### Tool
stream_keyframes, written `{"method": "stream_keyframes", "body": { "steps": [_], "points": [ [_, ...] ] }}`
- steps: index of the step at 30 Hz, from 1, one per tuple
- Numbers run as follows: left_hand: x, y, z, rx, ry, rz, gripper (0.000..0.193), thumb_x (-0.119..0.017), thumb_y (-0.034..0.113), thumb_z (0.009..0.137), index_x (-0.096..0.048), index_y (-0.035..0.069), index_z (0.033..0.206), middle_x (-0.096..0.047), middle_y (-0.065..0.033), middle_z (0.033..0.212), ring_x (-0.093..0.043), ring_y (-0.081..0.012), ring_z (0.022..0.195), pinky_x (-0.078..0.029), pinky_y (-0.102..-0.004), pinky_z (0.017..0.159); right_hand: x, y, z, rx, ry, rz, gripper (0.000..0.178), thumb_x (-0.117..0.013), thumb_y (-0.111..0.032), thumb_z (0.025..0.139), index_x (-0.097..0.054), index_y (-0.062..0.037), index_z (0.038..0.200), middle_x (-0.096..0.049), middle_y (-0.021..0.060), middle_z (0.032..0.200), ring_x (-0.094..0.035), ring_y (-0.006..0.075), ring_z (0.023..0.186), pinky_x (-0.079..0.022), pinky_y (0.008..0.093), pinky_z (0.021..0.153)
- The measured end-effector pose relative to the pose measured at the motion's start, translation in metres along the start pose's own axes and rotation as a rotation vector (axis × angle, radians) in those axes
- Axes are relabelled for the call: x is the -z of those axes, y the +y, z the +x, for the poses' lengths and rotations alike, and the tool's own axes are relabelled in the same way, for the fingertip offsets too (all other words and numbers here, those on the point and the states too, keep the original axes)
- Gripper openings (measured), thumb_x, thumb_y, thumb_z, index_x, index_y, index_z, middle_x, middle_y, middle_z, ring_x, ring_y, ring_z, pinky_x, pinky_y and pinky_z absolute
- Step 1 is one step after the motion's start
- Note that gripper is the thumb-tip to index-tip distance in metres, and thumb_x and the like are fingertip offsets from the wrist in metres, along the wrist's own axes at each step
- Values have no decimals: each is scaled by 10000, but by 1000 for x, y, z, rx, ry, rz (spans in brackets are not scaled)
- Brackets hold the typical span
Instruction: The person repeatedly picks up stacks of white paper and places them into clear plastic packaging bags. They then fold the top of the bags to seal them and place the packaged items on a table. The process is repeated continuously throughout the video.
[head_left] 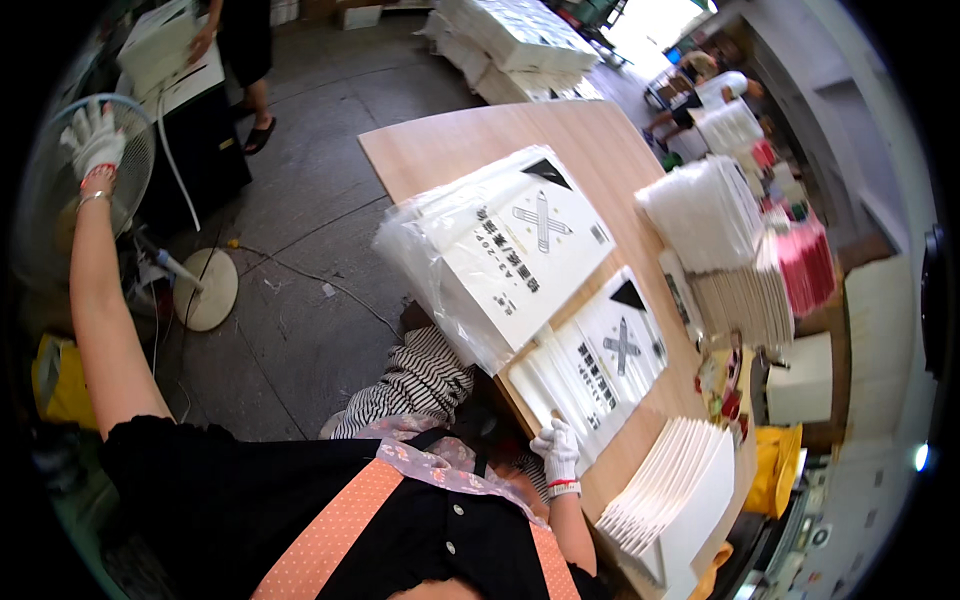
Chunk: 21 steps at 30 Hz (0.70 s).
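Near: right hand [556, 448], white-gloved, at the near edge of the bags [590, 370], a flat, overlapping pile of clear printed plastic on the table [430, 150]. Its grip: fingers curled; cannot tell whether plastic is pinched or merely touched. Just right of the bags, a paper stack [665, 490], white, edges stepped like a fan.

Just beyond the bags, a sleeved stack [515, 255] with the same print; loose clear film spills over its left side, past the table edge.

Handling (judged): single bags light, limp, slippery, likely to cling to one another; best taken by one corner or the open lip, thumb and finger, film rubbed apart. Sleeved stack likely heavy, with stiff contents in slick film; take it from below at two opposite edges, not by the loose film. Paper stack probably dense, corners easily bent; hold square along the long sides.

Left hand [95, 145], also gloved, is well away from the table, raised at the fan [138, 175]. Its grip is released, fingers spread over the guard; contact uncertain.

Farther: wrapped stack [700, 215] and pink stack [805, 270] past the table's right side. Far: co-worker [245, 45] at upper left.
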<state>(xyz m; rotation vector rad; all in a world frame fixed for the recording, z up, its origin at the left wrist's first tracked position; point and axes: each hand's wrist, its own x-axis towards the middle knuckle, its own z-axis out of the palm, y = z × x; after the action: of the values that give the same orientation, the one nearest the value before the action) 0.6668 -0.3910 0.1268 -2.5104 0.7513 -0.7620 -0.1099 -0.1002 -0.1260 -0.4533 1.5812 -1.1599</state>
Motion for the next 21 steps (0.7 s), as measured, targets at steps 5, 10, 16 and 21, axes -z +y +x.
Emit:
{"method": "stream_keyframes", "body": {
  "steps": [5, 10, 16, 21],
  "points": [
    [23, 1, -14, -2, -43, 42, 569, -391, 378, 882, -258, 249, 1420, -43, 27, 1526, -86, -219, 1387, -97, -522, 1052, 3, 10, -10, -35, 55, 13, 171, -381, -117, 889, -453, -40, 1024, -478, 48, 684, -471, 128, 498, -480, 293, 498],
    [34, 24, -31, -103, 140, 44, 544, -448, 346, 870, -319, 239, 1387, -122, 14, 1509, -178, -223, 1362, -161, -568, 1037, 26, 31, -21, -51, 6, 105, 93, -426, -161, 903, -456, -93, 958, -476, 37, 667, -470, 136, 496, -466, 304, 479],
    [4, 114, -64, -840, 841, -923, 388, -577, 90, 810, -536, 89, 1195, -503, -115, 1267, -470, -288, 1174, -383, -375, 976, 29, 63, -46, -78, 189, 22, 225, -512, -271, 899, -515, -101, 1046, -565, 45, 746, -574, 162, 581, -508, 317, 524],
    [107, 178, -302, -1502, 527, -1486, 262, -583, -42, 743, -588, 46, 990, -615, -117, 955, -602, -258, 885, -499, -341, 771, 47, 101, -60, -199, 240, 164, 252, -495, -242, 908, -507, -99, 1116, -598, 82, 812, -601, 192, 598, -517, 319, 512]
  ]
}}
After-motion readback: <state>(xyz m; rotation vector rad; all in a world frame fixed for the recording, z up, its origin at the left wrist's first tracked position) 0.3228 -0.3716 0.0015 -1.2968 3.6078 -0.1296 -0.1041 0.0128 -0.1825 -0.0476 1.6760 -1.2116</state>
